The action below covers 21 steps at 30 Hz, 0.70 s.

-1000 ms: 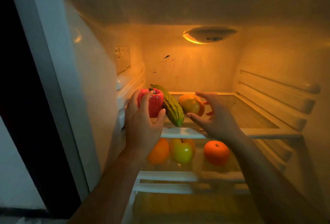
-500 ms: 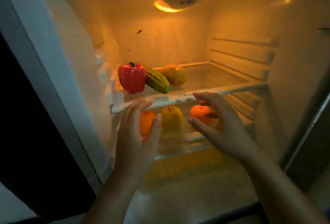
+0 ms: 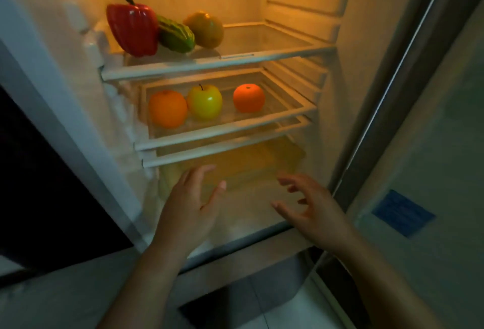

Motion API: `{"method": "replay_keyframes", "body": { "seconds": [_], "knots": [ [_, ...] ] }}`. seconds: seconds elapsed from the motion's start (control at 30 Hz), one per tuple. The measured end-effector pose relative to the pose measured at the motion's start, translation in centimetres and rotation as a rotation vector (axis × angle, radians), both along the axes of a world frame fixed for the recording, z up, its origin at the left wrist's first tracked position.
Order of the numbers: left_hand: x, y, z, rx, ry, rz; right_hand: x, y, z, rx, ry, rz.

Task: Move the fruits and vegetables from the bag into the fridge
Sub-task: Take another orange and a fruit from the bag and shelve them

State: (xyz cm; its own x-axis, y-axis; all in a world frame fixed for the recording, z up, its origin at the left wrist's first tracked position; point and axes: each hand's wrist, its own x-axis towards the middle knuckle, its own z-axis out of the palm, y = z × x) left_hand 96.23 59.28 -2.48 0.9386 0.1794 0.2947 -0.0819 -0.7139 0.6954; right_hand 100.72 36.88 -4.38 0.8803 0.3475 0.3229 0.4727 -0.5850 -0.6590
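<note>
While both hands hang empty before the fridge (image 3: 366,92), I log what I see from my station, working outward.

1. Left hand (image 3: 188,208): fingers (image 3: 199,174) straight and relaxed, thumb spread, gripping nothing. It is held in front of the bottom compartment, below the left end of the lowest shelf (image 3: 222,151).
2. Right hand (image 3: 314,213): fingers (image 3: 290,184) splayed and slightly bent, also gripping nothing. It sits near the bottom right front corner of the fridge, apart from the left hand.
3. Drawer (image 3: 248,166): yellowish and blurred, behind both hands under the lowest shelf. I cannot tell what it holds.
4. Middle shelf (image 3: 222,132): three pieces in a row.
   - Left orange (image 3: 167,108), near the left front corner.
   - Apple (image 3: 204,102), yellow-green, stem up, touching the left orange.
   - Right orange (image 3: 248,98), apart from the apple, toward the middle of the shelf.
5. Top shelf (image 3: 209,65): three pieces crowded at its left end.
   - Red pepper (image 3: 133,29), tilted, at the left front corner.
   - Green gourd (image 3: 176,37), lying against the pepper.
   - Yellow-green fruit (image 3: 205,29), close behind the gourd; I cannot tell whether they touch.
6. Door (image 3: 432,145): swung open on the right, with a blue label (image 3: 403,213) on its inner face.
7. Floor (image 3: 262,297): pale tiles below the fridge.
</note>
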Motion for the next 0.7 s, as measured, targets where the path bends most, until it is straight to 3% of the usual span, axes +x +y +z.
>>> {"method": "replay_keyframes", "body": {
  "seconds": [0.27, 0.47, 0.7],
  "knots": [
    [-6.8, -8.6, -1.6, 0.015, 0.162, -0.010, -6.3, -6.4, -1.5, -0.198, 0.155, 0.199],
    [-12.0, -14.6, -3.4, -0.163, 0.247, 0.051, -11.2, -12.2, -1.0, -0.120, 0.181, 0.258],
    [-17.8, -18.1, -2.5, -0.083, 0.274, 0.075, -16.0, -16.8, 1.2, -0.115, 0.181, 0.316]
  ]
}}
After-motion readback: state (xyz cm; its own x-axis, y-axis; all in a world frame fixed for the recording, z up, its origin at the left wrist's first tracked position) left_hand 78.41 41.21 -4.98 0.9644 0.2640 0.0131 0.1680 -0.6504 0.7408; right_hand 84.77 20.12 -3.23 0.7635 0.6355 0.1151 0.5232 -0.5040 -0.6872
